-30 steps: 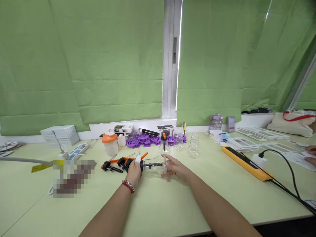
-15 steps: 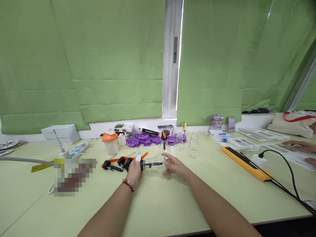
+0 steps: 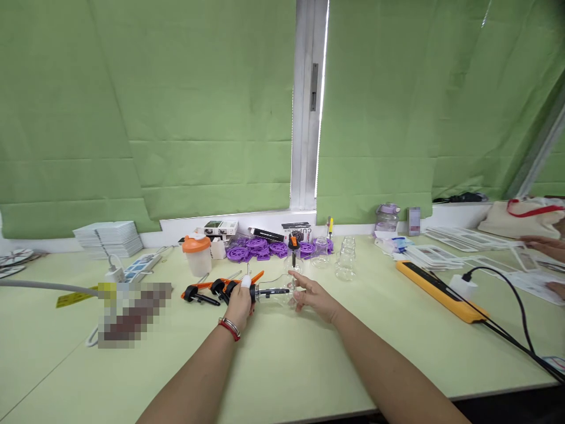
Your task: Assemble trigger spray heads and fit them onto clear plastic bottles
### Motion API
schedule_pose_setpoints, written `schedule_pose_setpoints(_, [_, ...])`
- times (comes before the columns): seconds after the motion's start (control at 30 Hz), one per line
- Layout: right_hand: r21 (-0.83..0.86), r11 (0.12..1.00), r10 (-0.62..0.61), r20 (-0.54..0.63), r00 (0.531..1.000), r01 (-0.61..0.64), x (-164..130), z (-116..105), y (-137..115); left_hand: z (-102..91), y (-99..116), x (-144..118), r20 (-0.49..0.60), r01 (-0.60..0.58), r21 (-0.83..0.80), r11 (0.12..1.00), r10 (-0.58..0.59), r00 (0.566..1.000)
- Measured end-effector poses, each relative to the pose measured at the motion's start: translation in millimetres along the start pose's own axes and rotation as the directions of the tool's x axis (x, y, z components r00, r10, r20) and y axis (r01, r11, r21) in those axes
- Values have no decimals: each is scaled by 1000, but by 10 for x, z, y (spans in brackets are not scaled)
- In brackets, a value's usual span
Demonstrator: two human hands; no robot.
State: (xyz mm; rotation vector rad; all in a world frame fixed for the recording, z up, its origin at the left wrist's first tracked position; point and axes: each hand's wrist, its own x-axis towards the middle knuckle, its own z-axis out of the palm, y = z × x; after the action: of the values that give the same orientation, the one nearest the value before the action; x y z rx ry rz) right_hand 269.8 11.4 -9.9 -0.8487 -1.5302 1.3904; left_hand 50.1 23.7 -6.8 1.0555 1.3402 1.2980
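Observation:
My left hand (image 3: 239,305) is closed around the black pump top (image 3: 253,292) of a clear bottle (image 3: 280,283) lying sideways above the table. A black tube (image 3: 273,292) runs inside the bottle. My right hand (image 3: 314,297) grips the bottle's wide base end, fingers wrapped round its edge. Left of my left hand lie several black pump tops with orange levers (image 3: 194,294), partly hidden by the hand. Beyond the hands an upright clear bottle with a black and orange top (image 3: 293,253) stands near more clear bottles (image 3: 345,265), some nested together.
Purple plastic parts (image 3: 256,249) are heaped at the back by small boxes (image 3: 220,228). An orange-lidded cup (image 3: 197,256) stands left. To the right are an orange power strip (image 3: 441,291) with cables, stacked cards (image 3: 432,257) and another person's hands (image 3: 545,247).
My hands and the bottle stay almost in place, my right hand shifting very slightly. At the far right, the other person's hand has lifted a card.

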Motion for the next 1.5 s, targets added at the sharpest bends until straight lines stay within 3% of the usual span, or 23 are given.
schedule_pose_setpoints(0.23, [-7, 984, 177, -38, 983, -178, 54, 45, 88, 9, -31, 20, 12, -32, 35, 999, 31, 999])
schedule_pose_setpoints(0.3, [2, 985, 170, -10, 985, -170, 29, 30, 59, -7, -19, 25, 21, -38, 24, 999, 37, 999])
schedule_pose_setpoints(0.47, [-4, 1000, 16, 54, 998, -16, -24, -15, 1, -25, -5, 33, 11, -36, 14, 999, 36, 999])
schedule_pose_setpoints(0.73, [-29, 993, 116, 4, 993, -115, 34, -15, 97, 2, -16, 9, 28, -49, 29, 998, 48, 998])
schedule_pose_setpoints(0.97, [-42, 998, -45, 71, 996, 48, -46, -9, -57, -15, 16, -12, 23, -42, 5, 999, 41, 999])
schedule_pose_setpoints(1.3, [64, 996, 65, 31, 997, -67, 33, 5, 87, 21, -8, -3, 31, -29, 7, 1000, 29, 999])
schedule_pose_setpoints(1.5, [110, 983, 151, 0, 989, -150, 34, 49, 38, 34, -103, 73, 19, -46, -29, 999, 46, 999])
